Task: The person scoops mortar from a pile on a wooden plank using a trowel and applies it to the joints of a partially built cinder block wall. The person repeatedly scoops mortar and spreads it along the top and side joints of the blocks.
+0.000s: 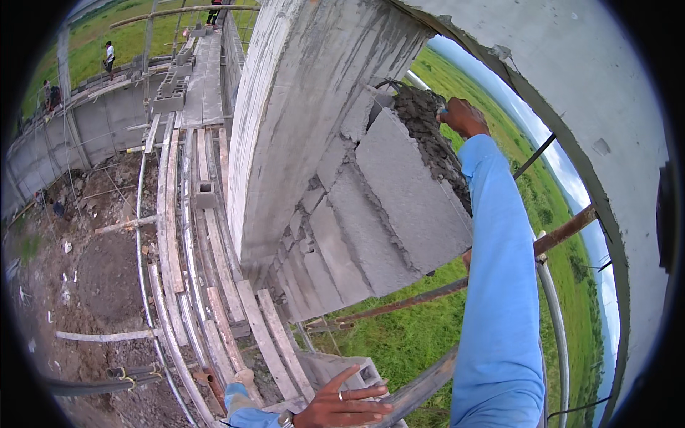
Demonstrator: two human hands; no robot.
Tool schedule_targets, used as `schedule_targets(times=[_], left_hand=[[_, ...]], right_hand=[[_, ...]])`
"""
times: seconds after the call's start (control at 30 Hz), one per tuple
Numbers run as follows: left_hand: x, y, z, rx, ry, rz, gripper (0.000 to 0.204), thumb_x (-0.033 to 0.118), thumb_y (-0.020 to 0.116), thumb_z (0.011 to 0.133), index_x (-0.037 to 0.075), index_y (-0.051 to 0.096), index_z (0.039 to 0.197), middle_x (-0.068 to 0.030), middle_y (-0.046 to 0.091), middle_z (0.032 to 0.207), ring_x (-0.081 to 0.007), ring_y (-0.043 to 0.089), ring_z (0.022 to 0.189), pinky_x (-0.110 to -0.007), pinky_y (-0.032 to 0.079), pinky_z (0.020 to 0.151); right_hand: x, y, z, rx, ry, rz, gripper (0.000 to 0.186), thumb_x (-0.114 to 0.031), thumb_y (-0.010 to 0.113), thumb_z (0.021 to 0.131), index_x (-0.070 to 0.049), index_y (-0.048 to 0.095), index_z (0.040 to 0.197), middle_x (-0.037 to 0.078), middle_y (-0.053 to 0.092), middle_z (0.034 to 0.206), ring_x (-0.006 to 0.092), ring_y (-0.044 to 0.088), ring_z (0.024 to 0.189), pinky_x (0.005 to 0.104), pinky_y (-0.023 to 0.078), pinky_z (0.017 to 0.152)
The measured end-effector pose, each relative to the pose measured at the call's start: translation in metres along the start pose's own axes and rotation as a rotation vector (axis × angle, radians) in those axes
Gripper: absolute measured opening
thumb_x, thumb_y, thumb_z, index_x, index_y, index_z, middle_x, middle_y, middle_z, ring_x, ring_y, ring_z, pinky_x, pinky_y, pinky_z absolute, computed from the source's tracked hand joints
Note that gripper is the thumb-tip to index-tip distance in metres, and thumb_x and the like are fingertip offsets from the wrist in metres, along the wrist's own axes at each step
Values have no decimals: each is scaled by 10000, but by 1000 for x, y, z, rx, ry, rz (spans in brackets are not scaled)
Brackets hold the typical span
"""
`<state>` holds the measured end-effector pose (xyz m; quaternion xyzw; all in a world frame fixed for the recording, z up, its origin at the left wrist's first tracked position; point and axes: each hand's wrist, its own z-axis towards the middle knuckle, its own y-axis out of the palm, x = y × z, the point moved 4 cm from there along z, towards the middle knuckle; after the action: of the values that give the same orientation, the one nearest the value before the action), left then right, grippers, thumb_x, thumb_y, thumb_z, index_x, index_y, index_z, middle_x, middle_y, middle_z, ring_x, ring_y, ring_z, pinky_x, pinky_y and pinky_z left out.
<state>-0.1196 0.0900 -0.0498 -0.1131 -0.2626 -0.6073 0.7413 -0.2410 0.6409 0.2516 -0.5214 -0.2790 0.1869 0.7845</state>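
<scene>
My right hand [465, 118], at the end of a blue sleeve, is closed on a tool handle [444, 112] with a blue part showing, at the top of the grey block wall [399, 192] beside the concrete column [292, 107]. A thick line of wet mortar [421, 139] lies along the upper blocks under that hand, and a thin string crosses them. The tool's working end is hard to make out. My left hand [341, 405], with a ring and a wristwatch, has its fingers spread low in the view, near a lower block [367, 371] and a slanting bar.
Scaffold planks [171, 228] run along the left to stacked hollow blocks [169, 93]; a loose block [205, 196] sits on them. Rusty and pale tubes [564, 237] cross at right, beside a drop to grass [435, 321]. A concrete edge [606, 93] overhangs. Other people [109, 57] stand upper left.
</scene>
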Motion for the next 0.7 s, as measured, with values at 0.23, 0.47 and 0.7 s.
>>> schedule_targets(times=[0.23, 0.47, 0.7], left_hand=[[-3, 2, -4, -10, -16, -36, 173, 97, 666, 978, 72, 739, 1133, -95, 787, 1248, -402, 635, 1357, -707, 101, 1284], [1, 1, -3, -12, -19, -14, 167, 95, 665, 982, 72, 732, 1134, -111, 785, 1243, -423, 645, 1336, -721, 111, 1275], [-3, 8, -10, 70, -204, -115, 317, 66, 738, 960, 156, 745, 1263, -35, 767, 1298, -333, 625, 1365, -650, 185, 1322]], right_hand=[[3, 4, -2, -76, 34, 61, 486, -400, 801, 912, 5, 731, 1170, 209, 741, 1179, 357, 721, 980, 478, 544, 821], [-13, -1, 2, 13, -55, -119, 439, -331, 799, 920, 19, 723, 1175, 203, 769, 1074, 345, 753, 874, 497, 574, 747], [-21, -23, -15, -78, -22, -154, 444, -346, 824, 884, 0, 765, 1155, 254, 742, 1221, 427, 723, 1123, 521, 546, 983]])
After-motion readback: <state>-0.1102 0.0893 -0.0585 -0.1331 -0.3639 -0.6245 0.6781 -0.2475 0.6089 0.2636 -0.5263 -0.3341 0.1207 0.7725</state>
